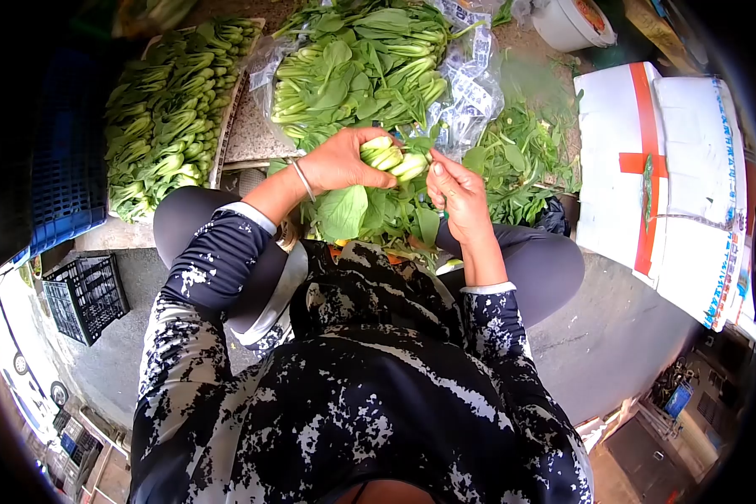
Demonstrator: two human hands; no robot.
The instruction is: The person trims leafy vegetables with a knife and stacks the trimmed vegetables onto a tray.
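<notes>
My left hand [349, 160], with a bracelet at the wrist, is wrapped round a small bunch of bok choy [384, 155], pale stems showing between thumb and fingers. Close beside it, my right hand [462, 189] has thumb and forefinger pinched at the bunch's leafy end, on what looks like a leaf. A small teal bit shows under the right fingers; what it is I cannot tell. Below the hands, loose green leaves [344, 212] lie over my lap area. Just beyond them, a large heap of bok choy [357, 71] rests on printed clear plastic [472, 84].
On the left, a tray is packed with rows of bok choy [172, 109]. Loose leaves [521, 160] lie to the right, beside white foam boxes [613, 168] with red tape. A white bucket [571, 23] stands at the back; a black crate [86, 296] sits on the left floor.
</notes>
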